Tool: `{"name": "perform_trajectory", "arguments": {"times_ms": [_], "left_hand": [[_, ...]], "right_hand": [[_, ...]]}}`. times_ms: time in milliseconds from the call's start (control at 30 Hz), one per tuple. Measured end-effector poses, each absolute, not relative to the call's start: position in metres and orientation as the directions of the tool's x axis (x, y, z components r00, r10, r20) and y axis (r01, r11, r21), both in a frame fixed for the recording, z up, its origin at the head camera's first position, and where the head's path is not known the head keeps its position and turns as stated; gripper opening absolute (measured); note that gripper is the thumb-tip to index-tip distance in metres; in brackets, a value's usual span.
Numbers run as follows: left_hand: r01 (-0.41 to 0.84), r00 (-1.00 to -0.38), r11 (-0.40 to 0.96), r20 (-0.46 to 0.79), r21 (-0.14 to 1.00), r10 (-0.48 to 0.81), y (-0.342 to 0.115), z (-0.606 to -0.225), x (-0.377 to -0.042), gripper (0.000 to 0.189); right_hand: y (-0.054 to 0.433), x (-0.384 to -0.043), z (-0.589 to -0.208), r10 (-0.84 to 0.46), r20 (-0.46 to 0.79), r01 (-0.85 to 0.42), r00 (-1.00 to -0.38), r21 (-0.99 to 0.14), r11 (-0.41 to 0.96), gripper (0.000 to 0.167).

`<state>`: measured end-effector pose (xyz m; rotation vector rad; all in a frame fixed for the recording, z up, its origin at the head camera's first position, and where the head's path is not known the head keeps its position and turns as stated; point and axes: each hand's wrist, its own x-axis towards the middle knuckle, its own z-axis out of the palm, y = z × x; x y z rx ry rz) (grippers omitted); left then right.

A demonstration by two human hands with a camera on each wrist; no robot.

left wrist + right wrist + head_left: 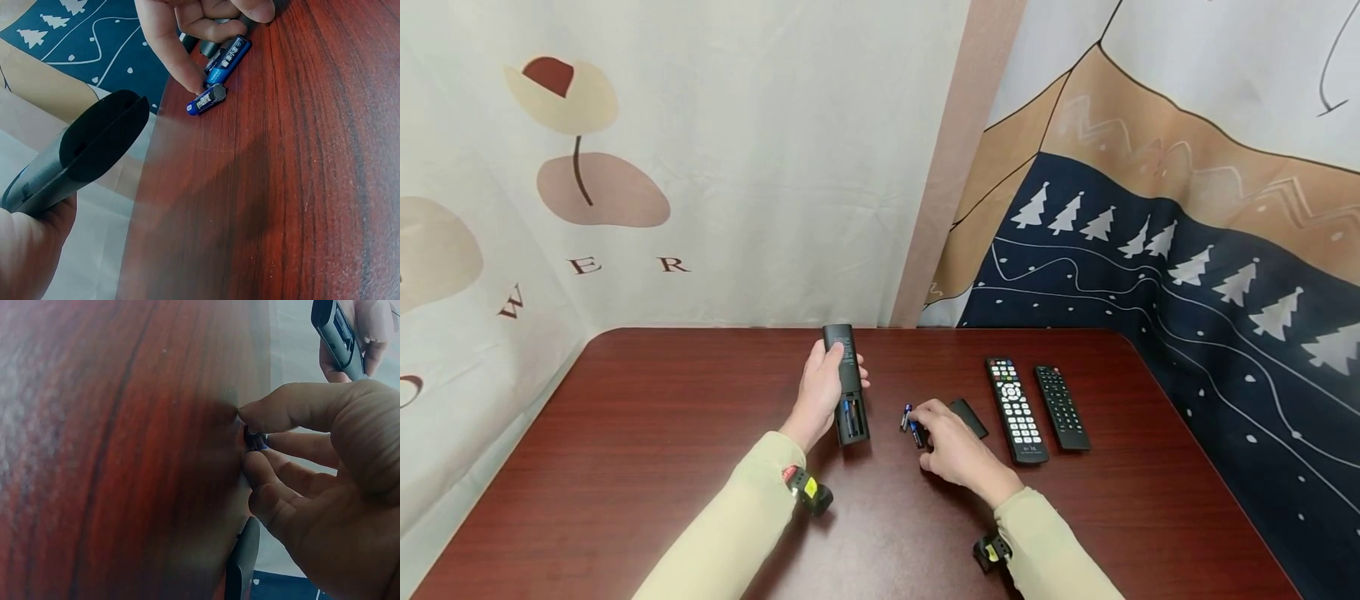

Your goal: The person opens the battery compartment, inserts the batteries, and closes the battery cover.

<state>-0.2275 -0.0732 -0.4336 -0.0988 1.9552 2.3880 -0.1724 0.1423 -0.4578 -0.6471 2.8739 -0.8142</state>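
Note:
My left hand (817, 390) grips a black remote control (847, 367), its back turned up and its battery bay uncovered. Blue shows inside the bay, seemingly a battery. Two small blue-and-black batteries lie on the table: one battery (906, 417) farther left, another battery (917, 434) beside the fingers of my right hand (955, 446). In the left wrist view, the right index fingertip touches the batteries (229, 60), and the thumb stands apart from them. From the right wrist, a battery end (255, 438) shows between thumb and fingers. A dark flat piece (969, 418) lies behind the right hand, partly hidden.
Two more remotes lie button side up to the right: a black remote with white keys (1017, 411) and a slimmer black remote (1062, 408). Printed curtains (760, 167) hang behind the reddish-brown table (685, 392) and down its right side.

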Motion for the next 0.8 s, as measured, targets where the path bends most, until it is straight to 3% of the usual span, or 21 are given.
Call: {"name": "perform_trajectory", "arguments": {"times_ms": [800], "left_hand": [[-0.077, -0.997, -0.193, -0.081, 0.978, -0.015, -0.0732, -0.4338, -0.2275, 0.034]], "right_hand": [[0.1411, -0.1746, -0.4664, -0.418, 0.164, -0.441, -0.894, -0.498, 0.747, 0.029]]}}
